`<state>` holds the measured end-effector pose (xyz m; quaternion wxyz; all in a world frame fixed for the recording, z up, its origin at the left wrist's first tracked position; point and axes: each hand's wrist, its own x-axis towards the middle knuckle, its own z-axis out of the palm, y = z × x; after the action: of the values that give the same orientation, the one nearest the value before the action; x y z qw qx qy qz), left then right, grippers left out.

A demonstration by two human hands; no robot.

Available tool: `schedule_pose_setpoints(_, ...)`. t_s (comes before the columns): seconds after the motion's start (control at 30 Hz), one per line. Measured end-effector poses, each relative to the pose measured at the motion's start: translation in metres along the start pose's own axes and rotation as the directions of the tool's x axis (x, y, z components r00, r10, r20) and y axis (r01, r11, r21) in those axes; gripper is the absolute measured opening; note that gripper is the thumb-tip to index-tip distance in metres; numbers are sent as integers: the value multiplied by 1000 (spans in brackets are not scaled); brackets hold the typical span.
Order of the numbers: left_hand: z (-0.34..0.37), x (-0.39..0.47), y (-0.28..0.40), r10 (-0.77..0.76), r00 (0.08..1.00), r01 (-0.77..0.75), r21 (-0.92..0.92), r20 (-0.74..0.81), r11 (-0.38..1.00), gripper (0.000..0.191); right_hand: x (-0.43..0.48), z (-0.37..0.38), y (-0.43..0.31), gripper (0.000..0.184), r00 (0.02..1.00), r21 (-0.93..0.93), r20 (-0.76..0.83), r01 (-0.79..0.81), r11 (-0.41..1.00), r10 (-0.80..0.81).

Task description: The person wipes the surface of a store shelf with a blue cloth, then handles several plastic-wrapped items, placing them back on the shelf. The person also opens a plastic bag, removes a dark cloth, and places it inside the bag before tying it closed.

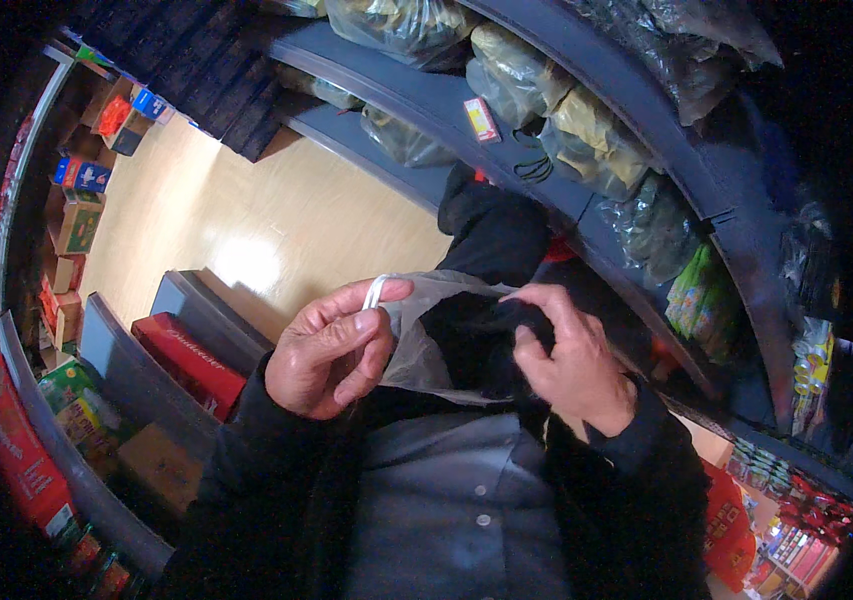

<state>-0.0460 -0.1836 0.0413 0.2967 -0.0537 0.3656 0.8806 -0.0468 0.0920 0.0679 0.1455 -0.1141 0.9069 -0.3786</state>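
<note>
A thin translucent plastic bag (415, 360) is stretched between my two hands in front of my torso. My left hand (332, 349) pinches a twisted white strip of it, seemingly its handle, between thumb and fingers. At the opposite side, my right hand (580, 360) has its index fingertip at the bag's upper rim, with the thumb bent below. The lower fingers of that hand are hidden. Something black (471, 341) shows in the middle of the bag; whether it lies inside or behind the film I cannot tell.
Grey shelves (396, 79) curve along the upper right, carrying filled plastic bags (591, 142) and a small red-and-yellow box (481, 120). At left are more shelves (107, 341), a red Budweiser carton (190, 360) and a pale floor (261, 202). Packaged goods (794, 517) stand lower right.
</note>
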Motion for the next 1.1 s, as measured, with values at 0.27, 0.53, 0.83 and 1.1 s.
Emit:
schedule_pose_setpoints(0.27,-2,0,-1,-47,997,43,-71,-54,997,39,-7,-6,20,35,969,475,-17,-208,855,245)
schedule_pose_setpoints(0.53,-9,6,-3,-74,995,64,-136,-70,989,38,-6,-15,30,41,928,683,122,-336,649,352)
schedule_pose_setpoints(0.83,-9,8,-1,-85,994,74,-156,-66,985,39,1,-17,32,64,960,705,137,-267,657,243)
schedule_pose_setpoints(1.1,10,2,5,-67,997,66,-23,-50,998,47,-8,14,11,40,999,268,-18,38,963,-34)
